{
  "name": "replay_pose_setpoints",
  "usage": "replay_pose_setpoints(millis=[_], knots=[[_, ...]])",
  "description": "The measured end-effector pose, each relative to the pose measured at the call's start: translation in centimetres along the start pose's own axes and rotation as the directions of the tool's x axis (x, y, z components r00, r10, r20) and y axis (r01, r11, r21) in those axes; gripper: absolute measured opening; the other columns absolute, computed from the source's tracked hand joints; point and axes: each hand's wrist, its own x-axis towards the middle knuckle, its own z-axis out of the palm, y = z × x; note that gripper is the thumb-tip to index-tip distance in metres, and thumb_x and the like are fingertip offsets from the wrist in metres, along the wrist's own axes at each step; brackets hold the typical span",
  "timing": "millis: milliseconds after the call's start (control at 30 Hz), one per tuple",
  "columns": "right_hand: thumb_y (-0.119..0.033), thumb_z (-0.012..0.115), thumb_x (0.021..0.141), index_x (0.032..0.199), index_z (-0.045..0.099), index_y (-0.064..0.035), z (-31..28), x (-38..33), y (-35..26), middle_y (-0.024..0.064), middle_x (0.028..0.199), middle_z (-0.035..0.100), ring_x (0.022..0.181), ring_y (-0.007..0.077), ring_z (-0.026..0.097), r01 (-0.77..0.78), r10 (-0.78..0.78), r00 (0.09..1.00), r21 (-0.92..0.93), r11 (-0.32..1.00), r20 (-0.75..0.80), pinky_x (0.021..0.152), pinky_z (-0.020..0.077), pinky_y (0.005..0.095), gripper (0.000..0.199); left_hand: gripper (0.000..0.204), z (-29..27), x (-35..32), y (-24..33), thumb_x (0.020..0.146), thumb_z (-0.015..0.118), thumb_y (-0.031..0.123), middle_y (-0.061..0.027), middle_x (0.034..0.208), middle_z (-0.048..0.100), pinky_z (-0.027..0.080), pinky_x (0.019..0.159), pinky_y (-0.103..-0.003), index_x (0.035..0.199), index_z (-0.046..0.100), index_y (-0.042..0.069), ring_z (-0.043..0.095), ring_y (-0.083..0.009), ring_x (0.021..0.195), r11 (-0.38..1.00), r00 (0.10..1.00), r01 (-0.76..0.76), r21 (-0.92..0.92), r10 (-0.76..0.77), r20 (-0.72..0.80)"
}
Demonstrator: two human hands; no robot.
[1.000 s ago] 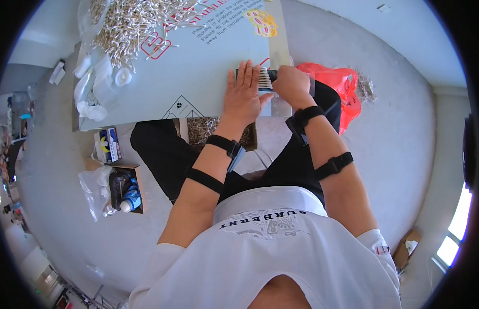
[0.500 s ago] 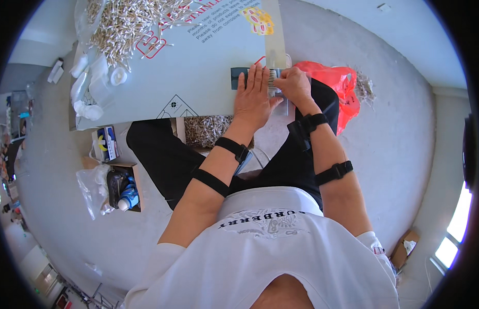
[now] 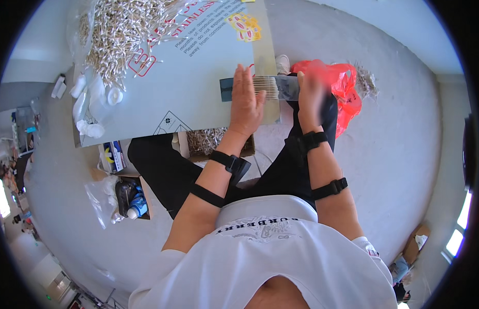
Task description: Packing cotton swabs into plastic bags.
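Near the right edge of the table lies a flat clear packet of cotton swabs (image 3: 265,87), its swabs side by side in a row. A dark card end (image 3: 226,89) pokes out to the left, and an unfilled clear plastic flap (image 3: 288,87) reaches past the table edge on the right. My left hand (image 3: 244,105) rests across the packet with fingers straight and close together, gripping nothing. Beside the flap's right end is my right hand (image 3: 310,100); motion smears its fingers, so their grip cannot be made out.
A big heap of loose swabs (image 3: 123,38) covers the table's far left, with white plastic wraps (image 3: 98,98) near it. Under the table stands a box of swabs (image 3: 206,141). On the floor are a red plastic bag (image 3: 347,108) at right and an open carton (image 3: 145,206) at left.
My right hand has moved right, off the row of swabs to the flap's end. The packet's swabs and flap show more now. My left hand has turned more onto its edge.
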Motion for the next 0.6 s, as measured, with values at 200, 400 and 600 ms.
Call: replay_pose_setpoints(millis=[200,400,600], knots=[[-0.032,0.075,0.086,0.087,0.068,-0.0113,0.1,-3.2,-1.3,-0.0044,0.074,0.065,0.055,0.0055,0.053,-0.92,0.561,0.334,0.392,0.017,0.758,0.046,0.035,0.0214,0.022,0.06,1.1,1.0,0.0,0.102,0.045,0.02,-0.0248,0.157,0.018,0.023,0.117,-0.043,0.151,0.019,-0.001,0.023,-0.0383,0.144,0.956,0.993,0.074,-0.284,-0.098,-0.072],[-0.022,0.075,0.087,0.088,0.068,-0.0107,0.7,-3.6,-1.8,-0.0044,0.075,0.066,0.053,0.0045,0.054,-0.904,0.604,0.382,0.417,0.088,0.699,0.044,0.0359,0.0198,0.014,0.059,1.8,1.1,0.9,0.105,0.037,0.03,-0.0228,0.158,0.018,0.017,0.118,-0.042,0.152,0.019,0.0,0.019,-0.0359,0.146,0.939,0.988,0.124,-0.321,-0.146,-0.042],[-0.021,0.075,0.087,0.091,0.069,-0.0076,1.1,-4.2,-1.4,-0.0031,0.079,0.067,0.062,0.0058,0.059,-0.896,0.576,0.415,0.426,0.125,0.704,0.049,0.0439,0.0209,0.015,0.06,2.7,1.1,2.1,0.104,0.038,0.031,-0.0223,0.158,0.017,0.014,0.119,-0.041,0.152,0.019,0.0,0.017,-0.0355,0.147,0.948,0.983,0.152,-0.28,-0.174,-0.055]])
